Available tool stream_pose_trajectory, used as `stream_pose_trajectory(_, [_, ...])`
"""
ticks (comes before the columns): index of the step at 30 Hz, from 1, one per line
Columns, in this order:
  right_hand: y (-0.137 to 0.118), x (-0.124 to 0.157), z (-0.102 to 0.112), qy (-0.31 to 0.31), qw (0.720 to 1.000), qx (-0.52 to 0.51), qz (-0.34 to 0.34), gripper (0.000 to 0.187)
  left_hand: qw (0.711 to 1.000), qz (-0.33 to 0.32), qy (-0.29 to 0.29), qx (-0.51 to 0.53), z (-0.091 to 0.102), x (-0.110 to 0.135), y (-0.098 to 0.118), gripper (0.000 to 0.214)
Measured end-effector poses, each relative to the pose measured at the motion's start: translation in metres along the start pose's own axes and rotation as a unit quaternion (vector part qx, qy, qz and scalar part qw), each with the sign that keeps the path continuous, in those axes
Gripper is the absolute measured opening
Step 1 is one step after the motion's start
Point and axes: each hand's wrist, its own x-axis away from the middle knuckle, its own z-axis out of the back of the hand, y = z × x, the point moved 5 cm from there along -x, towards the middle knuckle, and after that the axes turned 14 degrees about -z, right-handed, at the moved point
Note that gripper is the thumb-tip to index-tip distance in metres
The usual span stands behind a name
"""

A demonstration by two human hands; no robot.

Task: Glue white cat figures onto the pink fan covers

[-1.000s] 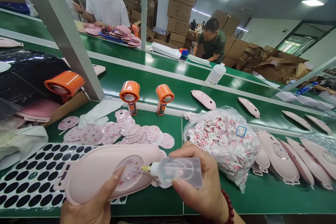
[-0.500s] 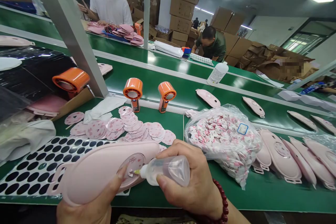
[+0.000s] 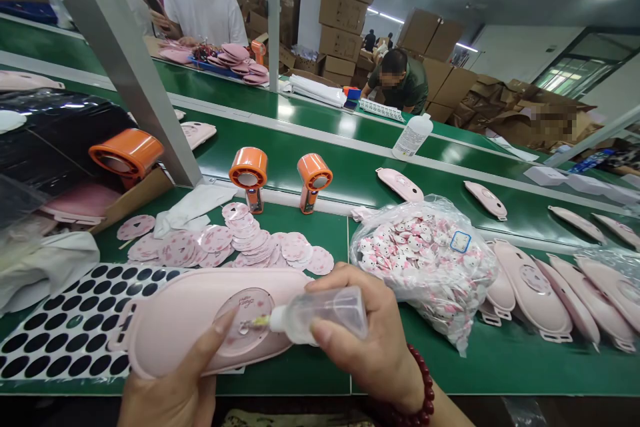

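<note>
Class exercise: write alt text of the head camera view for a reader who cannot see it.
A person's left hand holds a pink oval casing while the right hand holds a clear squeeze bottle at its round printed panel, on a green workbench with loose pink discs and orange-topped handheld fans beyond.

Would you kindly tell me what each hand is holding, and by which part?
The left hand holds a pink plastic housing by its lower edge; the right hand pinches a clear squeeze bottle by its body.

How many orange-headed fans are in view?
4: a fan and a fan upright on the belt ahead, a fan at left, a fan far off. More may be hidden.
</note>
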Motion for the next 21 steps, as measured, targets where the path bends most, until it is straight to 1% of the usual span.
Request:
stream_pose_trajectory(2, [0.010,-0.003,0.008,0.007,0.997,-0.067,-0.034,0.022,0.997,0.070,-0.002,0.035,-0.002,0.001,-0.005,0.071])
stream_pose_trajectory(4, [0.019,-0.007,0.018,0.024,0.992,-0.113,-0.051,0.024,0.991,0.123,0.019,0.052,-0.001,0.002,-0.009,0.068])
stream_pose_trajectory(6, [0.024,-0.015,0.029,0.049,0.989,-0.126,-0.059,0.028,0.987,0.144,0.036,0.054,0.000,0.002,-0.010,0.065])
stream_pose_trajectory(8, [0.029,-0.026,0.037,0.070,0.988,-0.116,-0.077,0.033,0.984,0.165,0.045,0.048,-0.001,0.002,-0.013,0.063])
stream_pose_trajectory(10, [0.033,-0.041,0.044,0.103,0.989,-0.064,-0.087,0.039,0.981,0.184,0.045,0.041,-0.002,0.001,-0.016,0.062])
stream_pose_trajectory(13, [0.044,-0.071,0.046,0.163,0.980,0.085,-0.077,0.041,0.981,0.189,0.033,0.036,-0.005,-0.002,-0.020,0.064])
stream_pose_trajectory(15, [0.059,-0.092,0.043,0.184,0.966,0.157,-0.086,0.038,0.982,0.184,0.031,0.030,-0.007,-0.004,-0.022,0.062])
stream_pose_trajectory(17, [0.076,-0.110,0.040,0.192,0.957,0.190,-0.110,0.036,0.983,0.177,0.030,0.022,-0.008,-0.005,-0.022,0.061])
stream_pose_trajectory(19, [0.086,-0.119,0.037,0.196,0.947,0.221,-0.124,0.036,0.985,0.171,0.027,0.013,-0.010,-0.005,-0.020,0.059])
stream_pose_trajectory(21, [0.085,-0.116,0.035,0.206,0.940,0.245,-0.121,0.041,0.985,0.170,0.029,0.003,-0.012,-0.006,-0.018,0.057])
